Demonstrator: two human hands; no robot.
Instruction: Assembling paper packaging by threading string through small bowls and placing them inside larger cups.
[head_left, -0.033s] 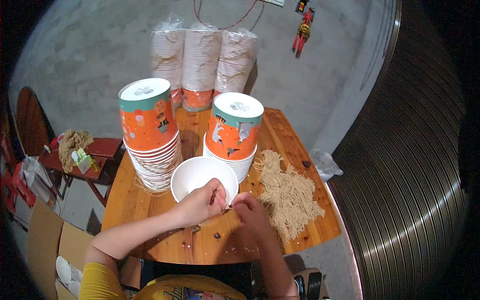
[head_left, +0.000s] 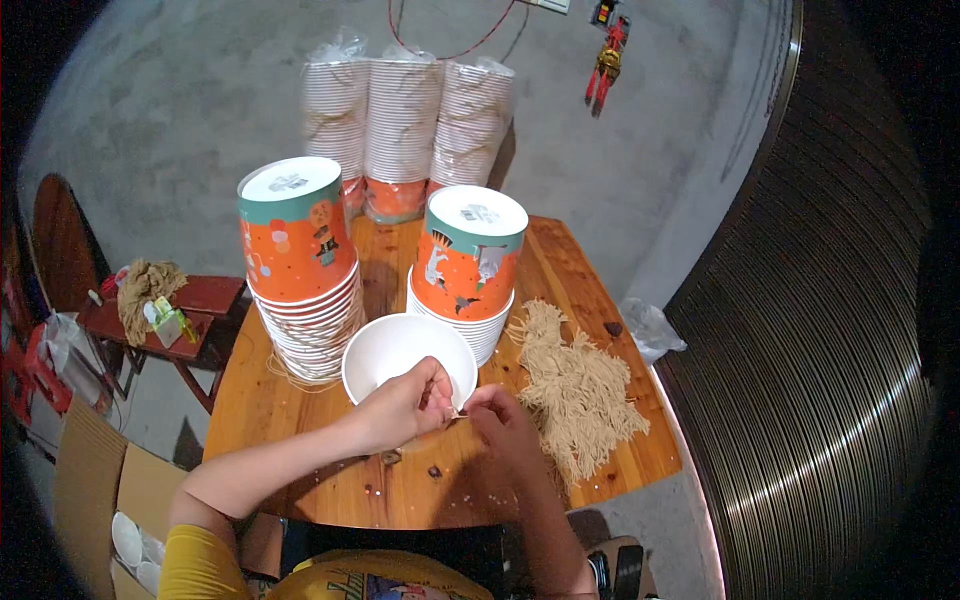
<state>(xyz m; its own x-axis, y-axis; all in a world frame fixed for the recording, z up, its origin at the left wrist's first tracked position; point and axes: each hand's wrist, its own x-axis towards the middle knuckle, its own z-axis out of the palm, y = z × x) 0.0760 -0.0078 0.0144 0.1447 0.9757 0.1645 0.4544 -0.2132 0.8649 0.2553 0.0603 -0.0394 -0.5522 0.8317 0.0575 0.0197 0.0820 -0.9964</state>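
A white paper bucket (head_left: 395,340) lies with its open mouth toward me. My left hand (head_left: 405,405) reaches across its near rim, fingers closed in a pinch at the right side. Close by, my right hand (head_left: 500,420) also has its fingers pinched together. A short bit of thin beige string (head_left: 459,413) shows between the two sets of fingertips; its other parts are hidden. To the right of my hands lies a loose heap of beige strings (head_left: 580,390). Behind the bucket stands a nested stack of upside-down orange and green paper buckets (head_left: 468,265).
A taller bucket stack (head_left: 298,245) with strings stands left on the wooden table (head_left: 330,490). Plastic-wrapped stacks (head_left: 400,130) stand at the back against the wall. A red bench (head_left: 205,295) and an open cardboard box (head_left: 150,485) are at left, a ribbed metal shutter (head_left: 810,350) at right.
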